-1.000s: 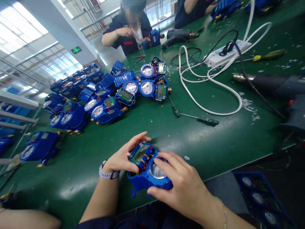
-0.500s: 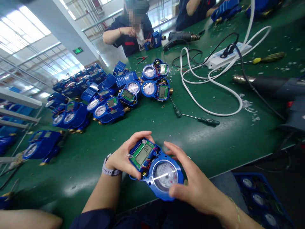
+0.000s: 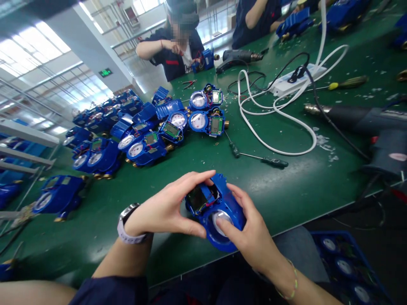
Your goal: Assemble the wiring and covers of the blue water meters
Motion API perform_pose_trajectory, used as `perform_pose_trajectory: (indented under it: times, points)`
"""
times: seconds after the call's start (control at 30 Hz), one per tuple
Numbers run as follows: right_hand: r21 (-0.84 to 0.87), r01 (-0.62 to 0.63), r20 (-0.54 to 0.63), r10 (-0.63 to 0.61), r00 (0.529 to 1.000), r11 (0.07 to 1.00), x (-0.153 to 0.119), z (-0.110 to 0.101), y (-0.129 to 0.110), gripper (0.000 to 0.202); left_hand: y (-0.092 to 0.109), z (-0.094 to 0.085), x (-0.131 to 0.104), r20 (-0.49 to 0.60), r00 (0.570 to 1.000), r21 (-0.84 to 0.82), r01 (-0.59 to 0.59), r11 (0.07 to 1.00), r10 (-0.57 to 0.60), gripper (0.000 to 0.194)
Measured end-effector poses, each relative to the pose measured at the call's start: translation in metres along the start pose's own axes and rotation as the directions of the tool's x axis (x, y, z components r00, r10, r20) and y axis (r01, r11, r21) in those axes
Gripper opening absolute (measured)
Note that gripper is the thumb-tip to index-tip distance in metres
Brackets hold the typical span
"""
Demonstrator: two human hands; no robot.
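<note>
Both my hands hold one blue water meter (image 3: pixel 219 207) just above the near edge of the green table (image 3: pixel 286 190). My left hand (image 3: pixel 165 209), with a watch on its wrist, wraps the meter's left side beside the dark display board. My right hand (image 3: pixel 251 235) grips the right and lower side, thumb lying on the round dial glass. The meter is tilted, its face turned toward me and to the left.
A heap of blue water meters (image 3: pixel 143 131) fills the table's left. Two screwdrivers (image 3: pixel 263 159) lie beyond my hands. A white cable (image 3: pixel 273 110), a power strip (image 3: pixel 295 78), a heat gun (image 3: pixel 365 123) sit right. A person (image 3: pixel 178 42) works opposite. A crate of meters (image 3: pixel 346 262) stands lower right.
The meter has been turned in my hands: its flat, upward face now tilts left and the display looks dark. My left fingers reached over its top; my right thumb moved onto the dial.
</note>
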State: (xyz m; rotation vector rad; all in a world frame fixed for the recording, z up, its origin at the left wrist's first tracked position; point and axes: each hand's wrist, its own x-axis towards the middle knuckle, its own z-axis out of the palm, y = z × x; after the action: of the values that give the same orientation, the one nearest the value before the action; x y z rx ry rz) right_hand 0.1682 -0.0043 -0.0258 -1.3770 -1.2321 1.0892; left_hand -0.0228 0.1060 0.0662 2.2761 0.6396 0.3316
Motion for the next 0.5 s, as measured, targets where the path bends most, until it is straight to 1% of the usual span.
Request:
perform_pose_trajectory:
  times: [0.07, 0.13, 0.2, 0.27, 0.33, 0.37, 0.5]
  points:
    - [-0.073, 0.034, -0.043, -0.037, 0.998, 0.997, 0.004, -0.002, -0.003, 0.063, -0.001, 0.019, -0.002, -0.131, 0.991, 0.078, 0.028, 0.997, -0.018, 0.087]
    - [-0.147, 0.074, -0.062, -0.084, 0.995, 0.986, 0.009, -0.006, -0.006, 0.061, -0.005, 0.04, 0.001, -0.277, 0.961, 0.126, 0.04, 0.991, -0.004, 0.073]
    - [-0.22, 0.12, -0.062, -0.137, 0.989, 0.968, 0.014, -0.011, -0.008, 0.059, -0.009, 0.057, 0.006, -0.422, 0.906, 0.162, 0.063, 0.985, 0.012, 0.063]
    - [-0.291, 0.166, -0.054, -0.189, 0.98, 0.942, 0.017, -0.016, -0.009, 0.058, -0.014, 0.07, 0.01, -0.543, 0.84, 0.183, 0.1, 0.978, 0.016, 0.059]
    - [-0.357, 0.209, -0.043, -0.24, 0.97, 0.911, 0.019, -0.02, -0.008, 0.055, -0.018, 0.079, 0.014, -0.614, 0.789, 0.161, 0.129, 0.979, -0.004, 0.054]
    - [-0.387, 0.228, -0.037, -0.263, 0.964, 0.893, 0.019, -0.022, -0.008, 0.055, -0.019, 0.083, 0.016, -0.632, 0.775, 0.138, 0.135, 0.981, -0.018, 0.05]
    - [-0.476, 0.289, 0.01, -0.323, 0.946, 0.831, 0.025, -0.033, -0.006, 0.054, -0.024, 0.094, 0.021, -0.662, 0.747, 0.072, 0.133, 0.989, -0.052, 0.036]
